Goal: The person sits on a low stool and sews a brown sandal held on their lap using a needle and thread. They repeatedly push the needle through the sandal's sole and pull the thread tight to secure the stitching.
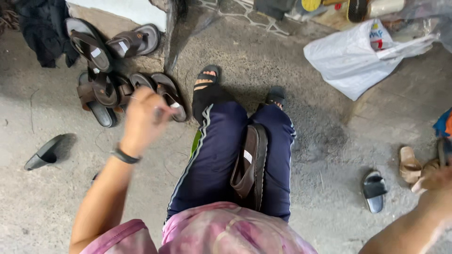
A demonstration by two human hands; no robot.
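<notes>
Person's own body, seen from above. Left hand [141,117]: dark band [125,156] on the wrist below the fingers; short pink mottled sleeve [117,237]. Right hand [435,178]: forearm bare. Torso: pink tie-dye shirt [226,233]. Legs: navy trousers [221,155] with pale side stripes. Feet: black open-toed sandals [207,77].
</notes>
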